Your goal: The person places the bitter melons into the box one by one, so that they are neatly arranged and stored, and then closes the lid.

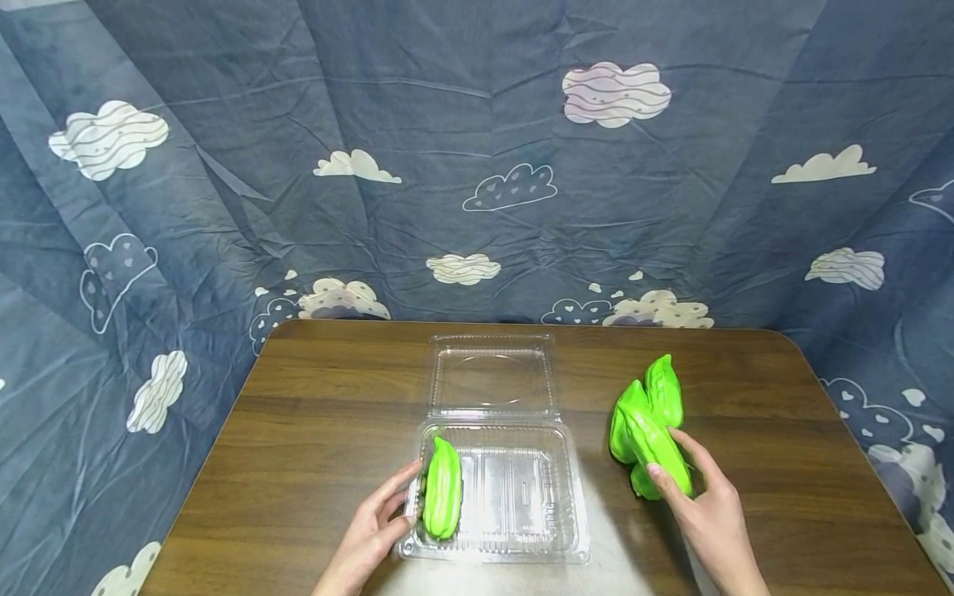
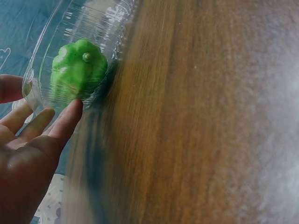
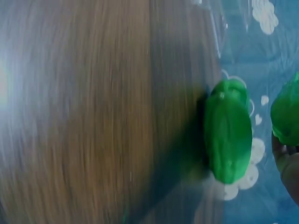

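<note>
A clear plastic clamshell container (image 1: 522, 497) lies with its lid (image 1: 495, 381) folded back. Along its left wall inside rests a bright green ribbed vegetable (image 1: 443, 488), whose knobbed end faces the left wrist camera. My left hand (image 1: 376, 521) touches the outside of that wall and its rim, fingers spread along it. To the right, my right hand (image 1: 708, 505) grips another green ribbed vegetable (image 1: 648, 434) between thumb and fingers. That one overlaps more of the same kind in the head view, among them a pointed one (image 1: 663, 389) behind it.
Everything rests on a dark wood table (image 1: 313, 414) with rounded far corners. A blue curtain (image 1: 417, 207) with white clouds hangs behind it and at both sides. In the right wrist view, another green vegetable (image 3: 229, 135) lies beside the held one.
</note>
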`<state>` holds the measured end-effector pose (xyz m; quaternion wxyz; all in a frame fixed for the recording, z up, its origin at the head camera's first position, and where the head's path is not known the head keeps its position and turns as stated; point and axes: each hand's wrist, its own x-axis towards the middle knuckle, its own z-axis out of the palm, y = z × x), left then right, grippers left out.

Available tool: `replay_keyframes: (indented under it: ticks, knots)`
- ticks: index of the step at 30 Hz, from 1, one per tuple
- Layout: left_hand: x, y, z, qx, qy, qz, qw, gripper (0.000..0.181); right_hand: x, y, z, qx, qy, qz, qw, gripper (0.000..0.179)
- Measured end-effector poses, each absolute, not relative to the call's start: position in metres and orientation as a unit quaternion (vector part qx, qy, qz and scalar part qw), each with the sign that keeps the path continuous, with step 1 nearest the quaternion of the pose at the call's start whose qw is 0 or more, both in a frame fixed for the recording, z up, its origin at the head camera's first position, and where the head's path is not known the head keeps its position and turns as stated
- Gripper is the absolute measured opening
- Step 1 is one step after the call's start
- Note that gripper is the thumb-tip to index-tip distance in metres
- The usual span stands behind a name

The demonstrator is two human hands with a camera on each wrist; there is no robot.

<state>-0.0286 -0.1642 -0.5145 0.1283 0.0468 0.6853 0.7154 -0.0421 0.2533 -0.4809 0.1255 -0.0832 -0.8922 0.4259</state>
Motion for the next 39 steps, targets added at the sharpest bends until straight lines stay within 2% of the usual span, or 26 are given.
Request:
replay_keyframes:
  ticks: [11, 18, 39]
  knots:
    - [-0.029, -0.165, -0.513, 0.046, 0.686, 0.713, 0.138, 0.071, -0.038, 0.223, -0.48, -0.05, -0.84, 0.532, 0.097, 0.063]
    - [-0.029, -0.164, -0.513, 0.026, 0.691, 0.709, 0.139, 0.072, -0.039, 0.207, -0.482, -0.026, -0.811, 0.576, 0.101, 0.066]
    - [-0.027, -0.164, -0.509, 0.045, 0.685, 0.714, 0.139, 0.071, -0.033, 0.17, -0.475, 0.006, -0.744, 0.662, 0.091, 0.061]
